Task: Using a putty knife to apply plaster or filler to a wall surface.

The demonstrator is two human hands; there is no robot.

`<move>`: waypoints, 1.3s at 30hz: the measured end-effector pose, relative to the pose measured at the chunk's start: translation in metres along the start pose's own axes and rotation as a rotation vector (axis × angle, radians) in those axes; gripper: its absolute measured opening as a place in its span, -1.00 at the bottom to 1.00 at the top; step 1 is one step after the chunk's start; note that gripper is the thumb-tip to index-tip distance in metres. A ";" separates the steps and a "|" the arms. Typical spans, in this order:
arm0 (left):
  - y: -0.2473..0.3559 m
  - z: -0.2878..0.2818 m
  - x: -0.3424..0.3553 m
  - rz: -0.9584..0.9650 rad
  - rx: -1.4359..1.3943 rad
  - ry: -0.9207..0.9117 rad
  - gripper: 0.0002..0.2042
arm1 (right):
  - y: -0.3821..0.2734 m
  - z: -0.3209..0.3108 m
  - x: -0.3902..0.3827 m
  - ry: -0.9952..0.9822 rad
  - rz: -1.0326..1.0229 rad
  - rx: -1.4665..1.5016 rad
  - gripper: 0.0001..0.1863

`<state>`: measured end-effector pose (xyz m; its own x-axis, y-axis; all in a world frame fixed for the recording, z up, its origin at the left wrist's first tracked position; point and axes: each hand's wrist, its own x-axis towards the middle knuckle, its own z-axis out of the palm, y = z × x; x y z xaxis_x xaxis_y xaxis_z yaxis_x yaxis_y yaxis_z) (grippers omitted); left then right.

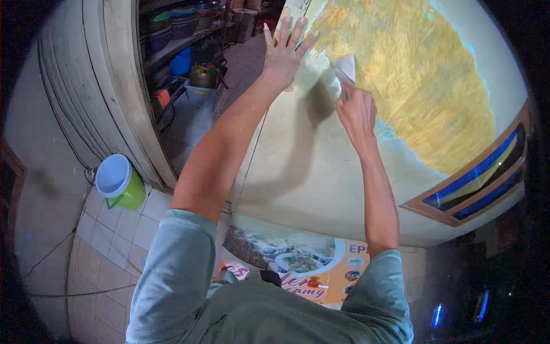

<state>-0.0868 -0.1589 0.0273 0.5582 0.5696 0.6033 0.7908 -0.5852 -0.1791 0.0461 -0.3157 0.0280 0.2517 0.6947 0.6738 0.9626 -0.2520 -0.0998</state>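
My left hand (pixel 283 62) lies with spread fingers against the edge of the wall beside the doorway and holds nothing. My right hand (pixel 357 112) is closed round a scraper (pixel 347 65), whose handle is mostly hidden in the fist. The scraper's pale, flat blade is at the border of a large yellow-brown patch (pixel 418 86), where the pale coating (pixel 286 155) of the wall is gone. A ragged, light bluish rim runs round the patch. Shadows of my arm and hand fall on the pale wall below.
Left of the wall, a doorway shows shelves (pixel 183 40) with stacked basins and a white tub (pixel 201 94). A green bucket (pixel 133 194) stands on the tiles. A printed banner (pixel 338 281) lies below me. At right is a brown-framed window (pixel 441 200). A cable (pixel 86 294) crosses the floor.
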 end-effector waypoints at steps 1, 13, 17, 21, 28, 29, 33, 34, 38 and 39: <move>0.004 0.001 0.003 -0.005 -0.002 -0.004 0.56 | -0.002 0.002 0.005 0.065 -0.039 0.010 -0.41; -0.002 0.013 0.009 0.010 -0.021 -0.006 0.57 | 0.011 0.014 -0.003 0.051 -0.023 0.014 -0.45; 0.001 0.023 0.011 0.010 0.067 0.090 0.63 | -0.012 0.009 0.017 0.048 -0.058 0.011 -0.42; -0.013 0.034 0.011 0.033 -0.012 0.172 0.66 | -0.006 0.014 0.010 0.059 -0.088 0.043 -0.40; 0.003 0.022 0.018 -0.008 -0.025 0.015 0.58 | 0.016 0.028 0.008 0.086 -0.091 -0.008 -0.43; -0.001 0.026 0.018 -0.008 0.011 0.053 0.58 | 0.002 0.024 0.014 0.076 -0.075 -0.018 -0.43; 0.000 0.024 0.025 -0.014 0.007 0.002 0.58 | 0.011 0.025 0.016 0.077 -0.097 0.031 -0.46; 0.000 0.025 0.022 -0.016 0.014 -0.001 0.58 | 0.018 0.028 0.011 0.076 -0.097 0.038 -0.46; 0.004 0.031 0.021 -0.010 0.027 0.036 0.58 | 0.027 0.027 0.000 -0.016 0.020 0.024 -0.41; 0.003 0.032 0.021 -0.009 0.020 0.036 0.58 | 0.022 0.030 0.005 0.011 -0.007 0.039 -0.41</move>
<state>-0.0646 -0.1298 0.0146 0.5417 0.5540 0.6322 0.8011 -0.5679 -0.1888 0.0719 -0.2977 0.0071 0.2445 0.6889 0.6824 0.9674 -0.2211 -0.1235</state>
